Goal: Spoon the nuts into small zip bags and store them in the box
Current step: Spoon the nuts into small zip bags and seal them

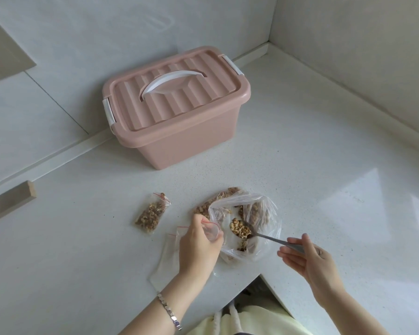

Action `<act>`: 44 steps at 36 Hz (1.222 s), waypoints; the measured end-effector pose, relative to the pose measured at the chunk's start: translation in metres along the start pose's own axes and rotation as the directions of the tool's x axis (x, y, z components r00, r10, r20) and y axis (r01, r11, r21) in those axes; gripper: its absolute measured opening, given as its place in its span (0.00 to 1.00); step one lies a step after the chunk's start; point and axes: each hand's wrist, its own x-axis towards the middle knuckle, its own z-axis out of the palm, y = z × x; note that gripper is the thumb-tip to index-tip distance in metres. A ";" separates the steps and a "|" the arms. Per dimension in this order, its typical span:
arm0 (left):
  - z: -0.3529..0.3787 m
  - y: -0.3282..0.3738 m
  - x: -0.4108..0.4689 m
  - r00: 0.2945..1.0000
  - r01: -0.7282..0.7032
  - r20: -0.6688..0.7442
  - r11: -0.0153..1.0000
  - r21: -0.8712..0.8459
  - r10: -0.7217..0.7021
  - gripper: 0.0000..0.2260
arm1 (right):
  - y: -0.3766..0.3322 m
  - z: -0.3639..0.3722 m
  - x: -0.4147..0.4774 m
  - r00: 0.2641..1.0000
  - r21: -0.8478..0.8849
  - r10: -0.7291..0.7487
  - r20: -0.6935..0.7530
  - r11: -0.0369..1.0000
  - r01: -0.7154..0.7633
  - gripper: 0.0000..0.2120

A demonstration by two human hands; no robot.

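Note:
A large clear plastic bag (264,213) of nuts lies open on the white counter. My right hand (310,259) pinches the handle of a metal spoon (266,236), whose bowl carries a heap of nuts (240,228) above the bag. My left hand (198,245) grips a small empty zip bag (212,229) with a red seal, its mouth held open beside the spoon. A filled zip bag (151,215) lies to the left, and another filled one (215,201) sits partly behind the big bag. The pink storage box (179,131) stands at the back with its lid shut.
Several empty zip bags (165,259) lie flat under my left wrist. Walls meet in a corner behind and to the right of the box. The counter edge cuts in near my body (261,276). A wooden strip (10,199) shows at the far left.

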 end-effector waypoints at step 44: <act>0.013 0.032 0.007 0.995 -0.079 0.037 0.947 -0.310 0.095 0.18 | -0.026 0.034 -0.060 0.607 -0.357 -0.770 0.196 0.521 0.775 0.13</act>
